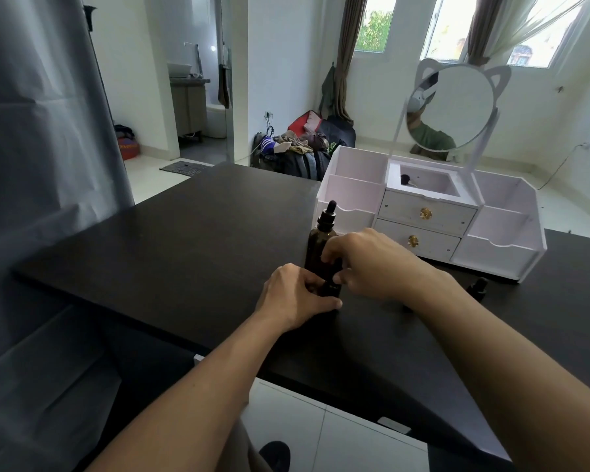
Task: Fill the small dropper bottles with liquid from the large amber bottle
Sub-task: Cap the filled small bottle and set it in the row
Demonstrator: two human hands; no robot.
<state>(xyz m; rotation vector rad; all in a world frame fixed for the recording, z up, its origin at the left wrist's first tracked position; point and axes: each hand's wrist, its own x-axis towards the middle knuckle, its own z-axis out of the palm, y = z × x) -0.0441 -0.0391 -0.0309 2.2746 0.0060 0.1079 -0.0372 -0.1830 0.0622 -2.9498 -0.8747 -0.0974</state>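
The large amber bottle [315, 245] stands upright on the black table [171, 253], its black dropper cap on top. Just in front of it is a small dark dropper bottle [331, 287], mostly hidden between my hands. My left hand [295, 296] wraps around its base on the table. My right hand [365, 262] pinches its top from above with thumb and fingers. Another small dark dropper bottle [478, 286] sits on the table to the right, beyond my right forearm.
A white wooden organiser [433, 219] with two drawers, open compartments and a cat-eared round mirror [452, 107] stands behind the bottles at the right. A grey curtain [41, 165] hangs along the left. The table's near edge runs diagonally below my forearms.
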